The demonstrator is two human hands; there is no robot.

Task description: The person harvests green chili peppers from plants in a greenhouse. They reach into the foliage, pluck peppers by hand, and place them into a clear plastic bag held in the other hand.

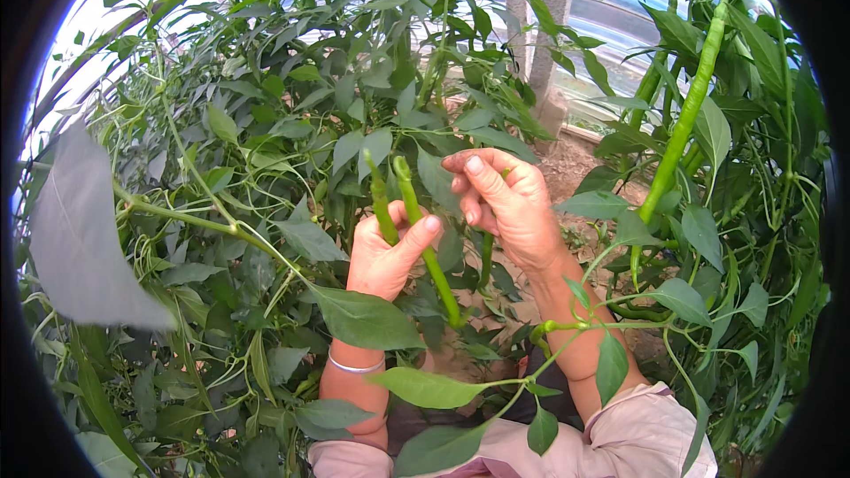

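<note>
Two long green chili peppers are in my left hand [382,259], between thumb and fingers. One slim pepper [382,206] points up past the fingers. The longer pepper [431,265] runs under the thumb and slants down to the right. To the right and slightly higher, my right hand [508,206] has its thumb and forefinger tips close together. Another green pepper [487,262] passes through the curled right hand; its upper end shows above the thumb and its lower part hangs below the palm. The hand covers its middle.
Dense pepper plants [252,113] stand ahead and to the left. A long green pepper [687,106] hangs among foliage at right. A leafy branch [524,382] crosses before my forearms. A blurred leaf [93,232] is close at left. Posts [551,20] rise behind, before plastic sheeting.
</note>
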